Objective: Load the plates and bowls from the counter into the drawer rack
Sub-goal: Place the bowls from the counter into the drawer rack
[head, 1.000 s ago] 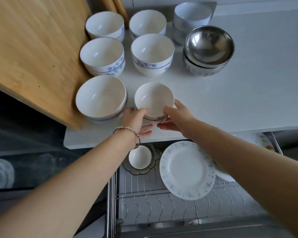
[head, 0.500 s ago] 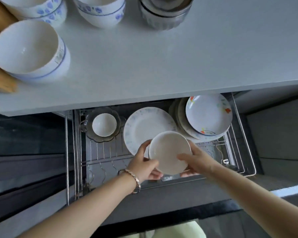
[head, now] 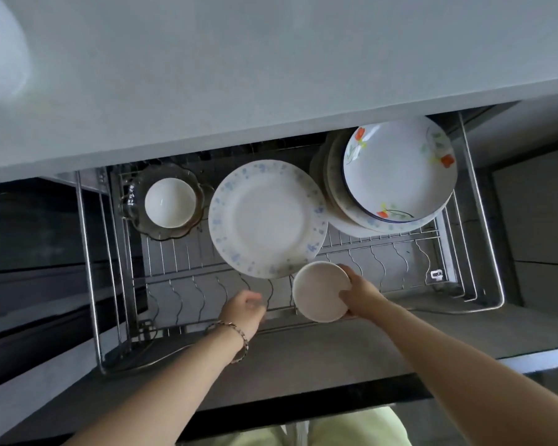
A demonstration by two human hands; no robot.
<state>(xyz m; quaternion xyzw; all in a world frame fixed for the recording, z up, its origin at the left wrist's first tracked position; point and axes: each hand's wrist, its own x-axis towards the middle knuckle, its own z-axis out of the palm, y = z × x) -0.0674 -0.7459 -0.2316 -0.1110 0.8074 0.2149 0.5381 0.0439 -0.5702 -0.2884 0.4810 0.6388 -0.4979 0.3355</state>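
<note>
we see a small round white ceramic bowl [head: 319,291], smooth with a soft sheen, and a shiny chromed wire drawer rack [head: 384,268]. the round blue-speckled white ceramic plate [head: 268,218] looks glossy, the far-left scalloped smoky glass dish [head: 174,235] translucent, the pale grey counter [head: 271,75] matt.

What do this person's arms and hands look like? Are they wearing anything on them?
Two bare hands: no gloves, and no sleeves in view. The left hand has a thin, metallic-looking chain bracelet at its wrist. The right hand has nothing at its wrist. Rings: none that I can see.
</note>
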